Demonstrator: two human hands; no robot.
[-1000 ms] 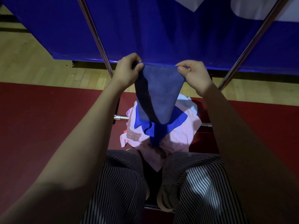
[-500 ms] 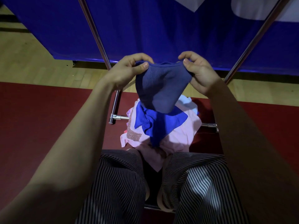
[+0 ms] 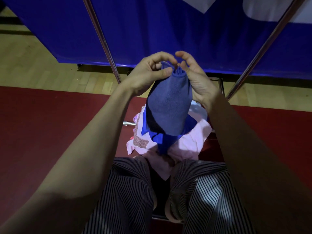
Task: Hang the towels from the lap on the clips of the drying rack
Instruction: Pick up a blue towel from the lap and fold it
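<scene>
A dark blue towel hangs in front of me, its top edge bunched into a narrow gather. My left hand pinches that gather from the left with thumb and fingers. My right hand holds it from the right, fingers curled over the top. Below, more towels lie on my lap: a bright blue one on a pink one. Two slanted metal poles of the drying rack rise on either side. No clips are in view.
A blue banner hangs behind the rack poles. The second pole slants up to the right. A low crossbar runs behind the lap pile. Red mat and wooden floor lie beyond my striped trousers.
My hands have come together, gathering the towel's top edge from a wide spread into a tight bunch. The towel now hangs as a narrow cone.
</scene>
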